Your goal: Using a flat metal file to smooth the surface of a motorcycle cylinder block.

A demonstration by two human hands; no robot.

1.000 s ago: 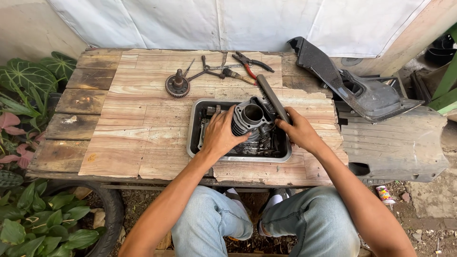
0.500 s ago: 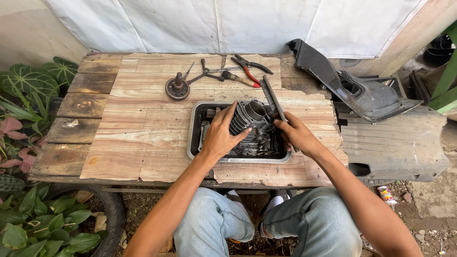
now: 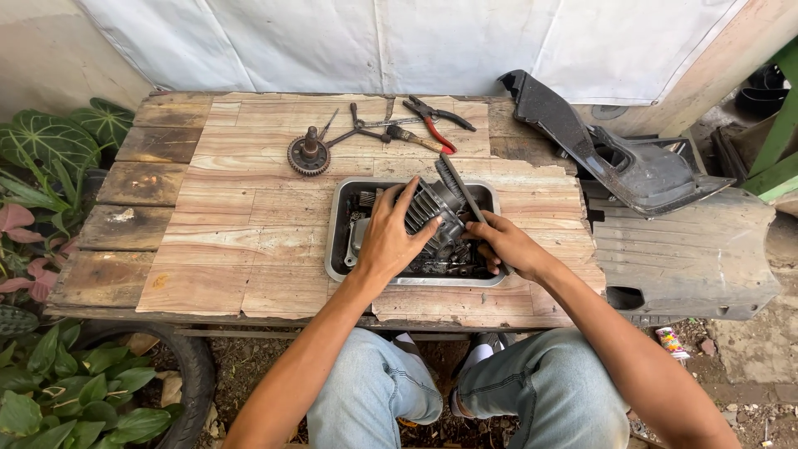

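Left hand (image 3: 397, 237) wraps the finned cylinder (image 3: 432, 212) over the tray (image 3: 337, 241); right hand (image 3: 499, 243) pinches its lower end.

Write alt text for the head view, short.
Seen from above, a seated person's left hand grips a finned metal engine cylinder over a metal tray of greasy parts, while the right hand works a long dark brush against it. The tray sits on a wooden plank table, with a gear and red-handled pliers behind it.
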